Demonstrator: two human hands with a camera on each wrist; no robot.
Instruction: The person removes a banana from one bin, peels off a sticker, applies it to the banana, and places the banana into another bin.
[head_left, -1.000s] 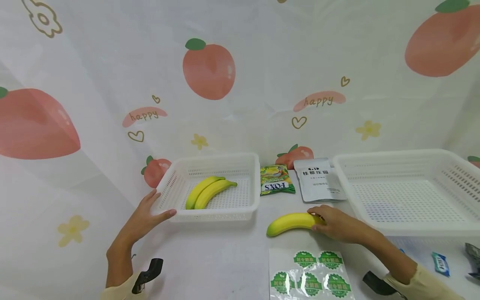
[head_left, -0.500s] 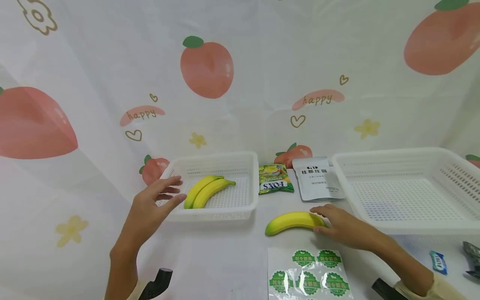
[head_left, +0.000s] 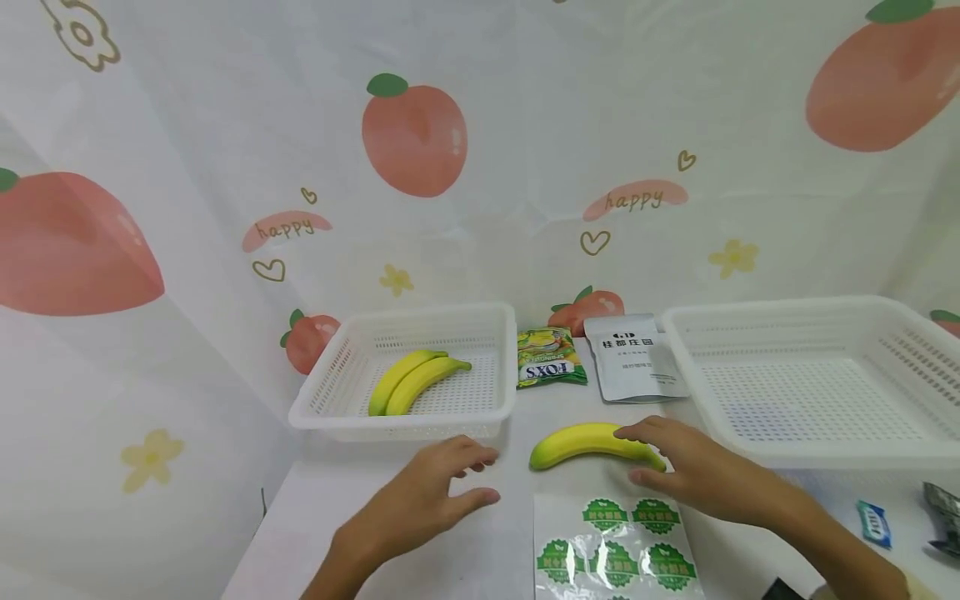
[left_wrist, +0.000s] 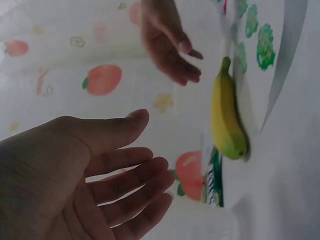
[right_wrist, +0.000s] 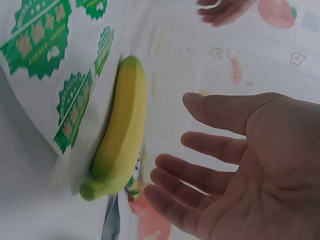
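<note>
Banana (head_left: pixel 585 438) unheld on worktop (head_left: pixel 472 567)

Lies just beyond sticker sheet (head_left: pixel 615 546). Your right grip (head_left: pixel 697 471), fingers spread, hovers by its stem end; left grip (head_left: pixel 412 504), also spread, near the other. Likely pick-up step; next calls for fingers closing round it.

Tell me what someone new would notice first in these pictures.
Probably the bright yellow banana on the white table, lying between the left hand and right hand, neither gripping it. Next might come the two bananas side by side in the basket at left. The big red fruit prints on the backdrop behind also stand out.
</note>
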